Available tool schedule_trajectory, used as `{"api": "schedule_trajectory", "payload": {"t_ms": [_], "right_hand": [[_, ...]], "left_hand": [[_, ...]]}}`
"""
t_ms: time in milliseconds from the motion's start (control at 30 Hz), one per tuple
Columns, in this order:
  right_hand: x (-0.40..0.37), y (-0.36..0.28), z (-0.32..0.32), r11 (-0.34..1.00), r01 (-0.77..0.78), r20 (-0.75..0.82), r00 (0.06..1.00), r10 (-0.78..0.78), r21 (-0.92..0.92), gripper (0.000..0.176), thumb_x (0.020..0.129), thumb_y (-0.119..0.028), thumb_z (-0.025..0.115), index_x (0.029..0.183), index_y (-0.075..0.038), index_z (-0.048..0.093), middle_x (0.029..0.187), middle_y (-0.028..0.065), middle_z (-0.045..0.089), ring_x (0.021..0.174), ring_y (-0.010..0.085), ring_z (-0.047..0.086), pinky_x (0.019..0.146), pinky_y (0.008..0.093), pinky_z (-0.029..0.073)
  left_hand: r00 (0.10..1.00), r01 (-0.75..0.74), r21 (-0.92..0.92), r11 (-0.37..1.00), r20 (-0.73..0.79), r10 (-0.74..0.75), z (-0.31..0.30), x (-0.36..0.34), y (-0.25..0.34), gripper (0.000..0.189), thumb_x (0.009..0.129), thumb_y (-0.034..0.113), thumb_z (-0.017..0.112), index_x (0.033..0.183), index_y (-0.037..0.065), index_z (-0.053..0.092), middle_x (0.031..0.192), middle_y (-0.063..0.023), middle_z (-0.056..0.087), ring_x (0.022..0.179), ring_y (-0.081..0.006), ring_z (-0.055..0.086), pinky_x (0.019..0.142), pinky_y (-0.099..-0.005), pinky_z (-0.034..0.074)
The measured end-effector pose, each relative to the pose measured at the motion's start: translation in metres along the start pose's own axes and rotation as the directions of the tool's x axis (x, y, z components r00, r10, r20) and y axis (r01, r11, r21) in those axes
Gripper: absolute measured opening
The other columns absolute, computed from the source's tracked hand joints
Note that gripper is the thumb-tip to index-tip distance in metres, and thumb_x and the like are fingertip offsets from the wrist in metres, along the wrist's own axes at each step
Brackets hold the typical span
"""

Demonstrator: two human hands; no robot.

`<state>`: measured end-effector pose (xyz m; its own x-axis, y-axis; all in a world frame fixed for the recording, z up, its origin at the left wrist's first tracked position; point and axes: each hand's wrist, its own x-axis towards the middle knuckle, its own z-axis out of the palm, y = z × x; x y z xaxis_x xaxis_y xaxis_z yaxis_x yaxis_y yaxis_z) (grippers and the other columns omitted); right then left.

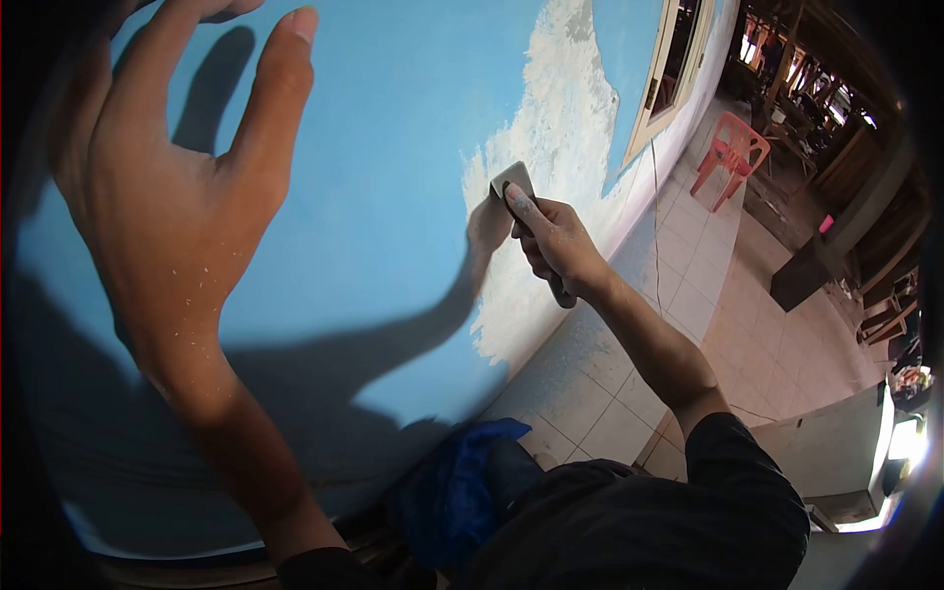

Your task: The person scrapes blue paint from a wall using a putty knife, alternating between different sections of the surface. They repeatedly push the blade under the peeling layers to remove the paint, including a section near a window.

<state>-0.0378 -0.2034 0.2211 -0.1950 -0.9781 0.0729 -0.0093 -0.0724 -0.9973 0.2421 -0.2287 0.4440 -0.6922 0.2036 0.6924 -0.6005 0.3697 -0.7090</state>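
Note:
My right hand is wrapped round a paint scraper, thumb along it near the blade. The blade lies over the edge where blue paint meets a rough, whitish bare patch on the wall. Below the fist, the dark handle end sticks out. To the left, my left hand is raised in front of the blue painted wall, thumb and fingers apart, holding nothing. Pale flecks dot its wrist, and the upper frame edge cuts off some fingertips. Pale dust also covers my right thumb.
A cream window frame is set in the wall at the upper right. Blue flakes lie on the tiled floor at the wall's foot. Farther off stand a red plastic chair and a dark post. Blue cloth hangs beside my body.

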Motion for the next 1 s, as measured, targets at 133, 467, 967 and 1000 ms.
{"api": "schedule_trajectory", "payload": {"t_ms": [133,467,967,1000], "right_hand": [[0.001,-0.02,0.004,0.997,0.08,-0.01,0.997,-0.08,-0.023,0.051,0.097,-0.058,0.055,0.076,-0.011,0.052,0.051,-0.0095,0.038,0.037,-0.0005,0.029,0.032,0.0187,0.024],[0.006,-0.017,-0.002,0.998,0.051,0.014,0.999,-0.05,-0.045,0.049,0.098,-0.056,0.056,0.078,-0.011,0.054,0.051,-0.0106,0.037,0.038,-0.0006,0.029,0.034,0.0191,0.026],[-0.004,-0.033,0.012,0.999,0.05,0.02,0.999,-0.05,0.004,0.048,0.099,-0.054,0.054,0.078,-0.01,0.053,0.052,-0.0107,0.037,0.039,-0.0007,0.028,0.034,0.0189,0.024],[-0.002,-0.034,0.01,0.999,0.041,0.024,0.999,-0.042,0.011,0.048,0.099,-0.054,0.054,0.078,-0.01,0.054,0.052,-0.0108,0.037,0.039,-0.0007,0.028,0.034,0.0187,0.024]], "left_hand": [[1.0,0.0,0.006,1.0,0.002,0.0,0.001,0.0,0.002,0.017,0.087,0.022,0.076,0.097,0.009,0.074,0.106,-0.0096,0.071,0.107,-0.0261,0.065,0.091,-0.039,0.05],[1.0,-0.004,0.021,1.0,-0.004,0.004,0.0,0.0,0.001,0.018,0.086,0.022,0.077,0.098,0.009,0.074,0.106,-0.0081,0.071,0.108,-0.0249,0.065,0.091,-0.0382,0.05],[0.999,0.016,-0.047,0.999,-0.03,-0.018,0.004,-0.001,0.003,0.018,0.086,0.022,0.077,0.099,0.009,0.074,0.106,-0.0088,0.071,0.107,-0.0245,0.065,0.089,-0.0373,0.051],[0.999,0.012,-0.045,0.999,-0.035,-0.013,0.005,-0.001,0.002,0.018,0.086,0.022,0.077,0.099,0.009,0.074,0.106,-0.0088,0.071,0.108,-0.0245,0.065,0.09,-0.0374,0.051]]}}
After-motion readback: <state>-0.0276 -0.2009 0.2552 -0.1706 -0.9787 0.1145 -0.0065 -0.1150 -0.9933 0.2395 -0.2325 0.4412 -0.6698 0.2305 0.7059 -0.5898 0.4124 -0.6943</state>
